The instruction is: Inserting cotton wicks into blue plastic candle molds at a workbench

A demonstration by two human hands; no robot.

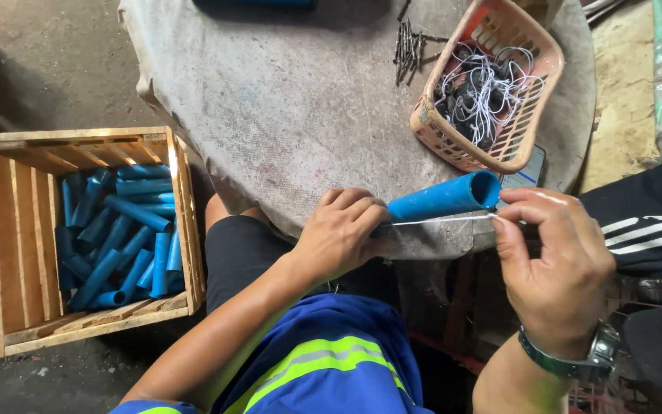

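Note:
My left hand (340, 231) grips the near end of a short blue plastic pipe (444, 198), which lies across the front edge of the round cloth-covered table (285, 100). My right hand (552, 268), with a watch on its wrist, pinches a thin white cord (442, 221) that stretches taut from the left hand along the pipe's side. The pipe's open end points to the right.
A wooden crate (17, 230) on the floor at left holds several blue pipe pieces (120, 230). An orange plastic basket (492, 84) with dark parts and white cords stands at the table's right. Dark nails (406, 42) lie beside it. Another person's dark sleeve (645, 222) is at right.

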